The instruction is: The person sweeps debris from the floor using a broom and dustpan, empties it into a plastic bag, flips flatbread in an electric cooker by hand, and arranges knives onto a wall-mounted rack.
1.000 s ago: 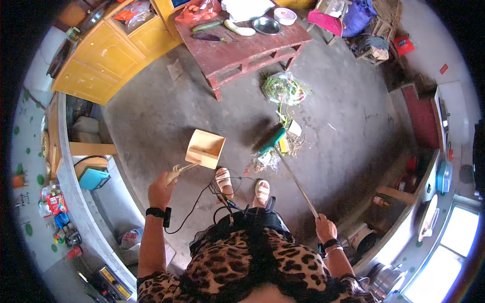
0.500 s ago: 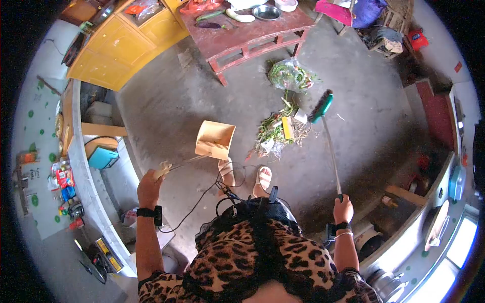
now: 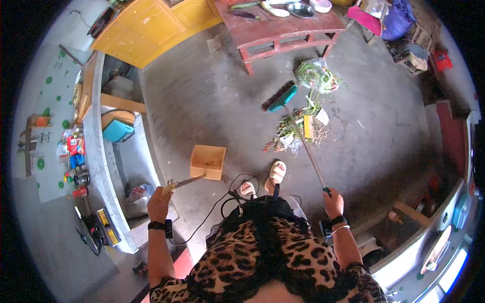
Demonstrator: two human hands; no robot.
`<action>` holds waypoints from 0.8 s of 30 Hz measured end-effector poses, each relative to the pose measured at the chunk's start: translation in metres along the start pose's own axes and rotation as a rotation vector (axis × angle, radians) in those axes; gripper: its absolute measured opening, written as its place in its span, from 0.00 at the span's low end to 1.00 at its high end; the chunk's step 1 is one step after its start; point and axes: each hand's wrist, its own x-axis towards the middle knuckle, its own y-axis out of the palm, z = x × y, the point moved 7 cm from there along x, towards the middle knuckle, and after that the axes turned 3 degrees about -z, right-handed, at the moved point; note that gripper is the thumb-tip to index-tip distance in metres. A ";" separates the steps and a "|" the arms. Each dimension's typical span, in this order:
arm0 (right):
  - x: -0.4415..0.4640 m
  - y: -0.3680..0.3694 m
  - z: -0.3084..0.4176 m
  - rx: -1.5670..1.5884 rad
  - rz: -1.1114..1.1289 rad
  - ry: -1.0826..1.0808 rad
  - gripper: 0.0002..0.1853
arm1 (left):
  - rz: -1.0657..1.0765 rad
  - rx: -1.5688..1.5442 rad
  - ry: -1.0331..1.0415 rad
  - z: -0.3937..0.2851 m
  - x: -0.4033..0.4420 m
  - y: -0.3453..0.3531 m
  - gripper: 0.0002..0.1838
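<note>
My left hand (image 3: 159, 203) is closed round the handle of a tan dustpan (image 3: 207, 161), whose pan is low over the floor left of my feet; whether it touches is unclear. In my right hand (image 3: 333, 203) is the long handle of a green broom (image 3: 283, 98). The broom head, with dark bristles, is just up and left of a heap of plant scraps (image 3: 290, 132). A yellow piece (image 3: 308, 126) and a white piece (image 3: 322, 116) lie on the heap. Beyond it sits a clear plastic bag (image 3: 317, 76) with greens inside.
A red wooden table (image 3: 283, 31) stands ahead, bearing vegetables and a metal bowl (image 3: 300, 10). Yellow cabinets (image 3: 156, 30) are at the upper left. Counters run along both sides. A black cable (image 3: 214, 208) hangs near my sandalled feet (image 3: 276, 174).
The broom head has swung from the right of the scrap heap to its upper left. My view has shifted, and my feet have stepped. Both hands keep their hold.
</note>
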 end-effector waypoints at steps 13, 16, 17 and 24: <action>0.046 0.154 0.147 -0.219 0.207 -0.232 0.15 | -0.032 -0.099 -0.066 0.083 -0.089 0.031 0.15; 0.038 0.154 0.129 -0.492 0.300 -0.099 0.11 | -0.022 -0.194 -0.158 0.087 -0.095 0.023 0.15; 0.030 0.146 0.105 -0.545 0.301 -0.076 0.11 | -0.010 -0.208 -0.216 0.093 -0.097 0.022 0.15; -0.027 0.078 0.053 -0.699 0.055 -0.196 0.09 | 0.072 -0.291 -0.096 0.090 -0.082 0.039 0.15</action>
